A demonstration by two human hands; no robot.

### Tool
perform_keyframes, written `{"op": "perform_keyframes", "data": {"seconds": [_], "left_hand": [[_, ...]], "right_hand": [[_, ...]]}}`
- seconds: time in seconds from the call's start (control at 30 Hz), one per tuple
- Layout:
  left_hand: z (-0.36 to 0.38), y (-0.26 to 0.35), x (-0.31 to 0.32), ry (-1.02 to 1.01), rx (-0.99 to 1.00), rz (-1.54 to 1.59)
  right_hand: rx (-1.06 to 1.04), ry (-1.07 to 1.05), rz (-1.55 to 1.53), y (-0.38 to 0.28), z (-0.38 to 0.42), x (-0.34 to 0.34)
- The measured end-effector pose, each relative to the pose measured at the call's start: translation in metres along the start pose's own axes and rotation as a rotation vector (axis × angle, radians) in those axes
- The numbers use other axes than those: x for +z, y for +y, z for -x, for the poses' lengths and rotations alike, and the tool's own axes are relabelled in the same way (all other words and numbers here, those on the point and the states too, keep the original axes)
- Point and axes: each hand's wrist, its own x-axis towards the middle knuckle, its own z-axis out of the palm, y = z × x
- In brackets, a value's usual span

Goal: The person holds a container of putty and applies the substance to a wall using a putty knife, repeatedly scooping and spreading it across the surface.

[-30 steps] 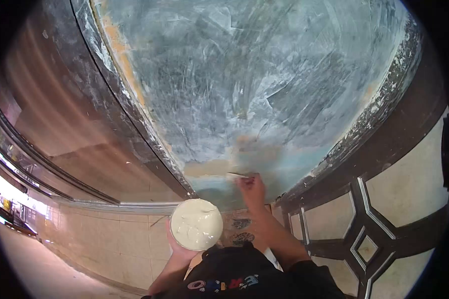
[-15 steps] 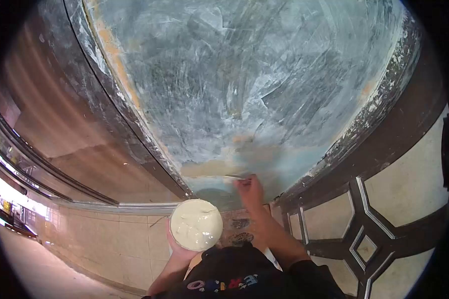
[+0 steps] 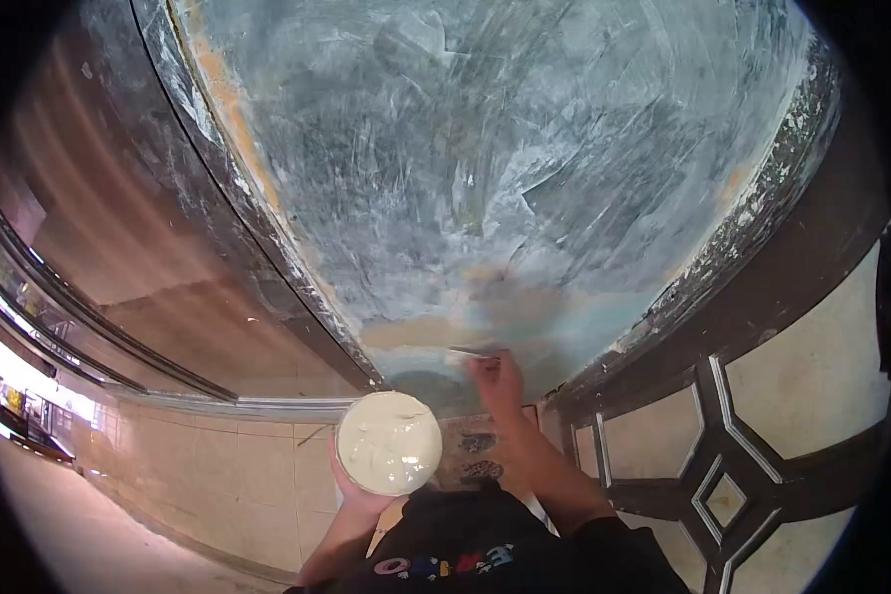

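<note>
My left hand [image 3: 358,495] is closed around the side of a round tub [image 3: 388,444] of thick, glossy cream paint or filler, held upright below the wall. The surface inside is ridged and shiny. My right hand [image 3: 495,377] pinches a thin, flat spreading tool [image 3: 473,354], seen nearly edge-on, with its pale end at the low part of the wall. Its exact kind is unclear. The wall [image 3: 426,198] is patchy grey-blue with white smears. A beige patch [image 3: 406,332] and a pale blue area [image 3: 594,317] lie near the tool.
A brown framed glass panel [image 3: 168,257] runs along the left. On the right stands a dark lattice door [image 3: 683,445] with pale panels. Flaking trim [image 3: 733,233] borders the wall. Tiled surface [image 3: 213,455] and patterned footwear [image 3: 480,470] show below.
Both hands keep nearly the same place. The right hand and its tool sit very slightly lower, and the tub has tilted or shifted a little.
</note>
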Motion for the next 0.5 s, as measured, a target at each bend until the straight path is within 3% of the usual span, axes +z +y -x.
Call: {"op": "perform_keyframes", "data": {"seconds": [0.1,0.2,0.23,0.3,0.33,0.4,0.43,0.47,0.5], "left_hand": [[0.001,-0.004,-0.001,0.019,-0.051,0.013],[0.006,-0.014,-0.005,0.040,0.050,-0.041],[0.006,-0.005,-0.001,0.046,0.051,-0.043],[0.003,0.017,0.011,0.111,-0.105,0.178],[0.008,0.009,0.005,0.120,-0.101,0.179],[0.021,-0.013,-0.010,0.113,0.098,-0.112],[0.018,0.003,-0.001,0.116,-0.041,-0.002],[0.022,-0.009,-0.006,0.118,-0.043,0.000],[0.026,-0.029,-0.017,0.099,0.146,-0.118]], "right_hand": [[-0.158,-0.013,0.156,-0.037,-0.005,0.012],[-0.083,0.100,0.181,-0.039,-0.019,-0.012],[-0.044,0.130,0.116,-0.031,-0.019,-0.024],[0.009,0.201,-0.414,0.016,-0.017,-0.036],[0.007,0.191,-0.414,0.029,-0.010,-0.043],[0.018,0.189,-0.300,0.047,0.002,-0.053],[0.020,0.186,-0.298,0.038,0.006,-0.050],[-0.042,0.037,-0.076,0.028,0.012,-0.040],[-0.104,-0.113,0.145,0.010,0.017,-0.029]]}}
